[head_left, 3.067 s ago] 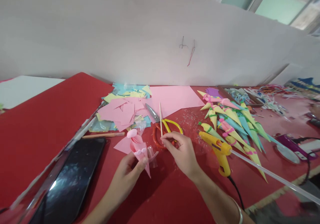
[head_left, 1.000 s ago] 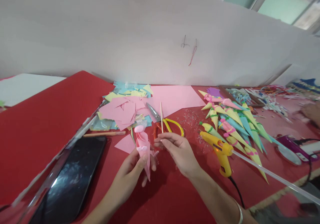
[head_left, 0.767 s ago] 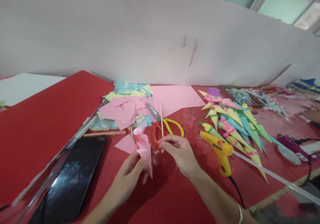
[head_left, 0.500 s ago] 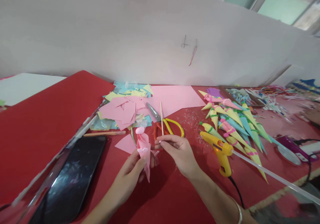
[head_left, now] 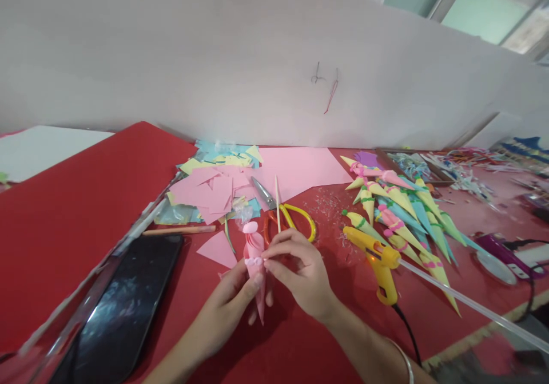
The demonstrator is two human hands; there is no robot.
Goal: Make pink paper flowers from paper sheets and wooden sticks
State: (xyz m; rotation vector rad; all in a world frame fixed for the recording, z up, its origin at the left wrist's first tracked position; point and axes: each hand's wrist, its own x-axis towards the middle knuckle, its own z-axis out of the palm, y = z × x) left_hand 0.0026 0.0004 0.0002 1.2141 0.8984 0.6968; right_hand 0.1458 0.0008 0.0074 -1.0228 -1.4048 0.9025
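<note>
A pink paper cone (head_left: 259,293) stands point down in my left hand (head_left: 234,299), closed round its lower part. A pale pink pom-pom (head_left: 250,228) tops it, above dark-edged folds, and a band of small pale pom-poms (head_left: 253,261) circles its middle. My right hand (head_left: 302,272) pinches at the right end of that band, fingertips touching the cone; the small pale pink pom-pom between them is mostly hidden. Just beyond lie scissors (head_left: 300,219) with yellow and red handles and a thin wooden stick (head_left: 277,201).
Finished paper cones (head_left: 398,212) are heaped at the right, beside a yellow glue gun (head_left: 373,258) with a long clear glue stick. A black phone (head_left: 124,309) lies at the left. Pink paper pieces (head_left: 210,186) and a pink sheet (head_left: 304,166) are at the back.
My left hand has brought the cone slightly right. My right hand has moved its pinched fingers down and left, from apart to touching the cone's side.
</note>
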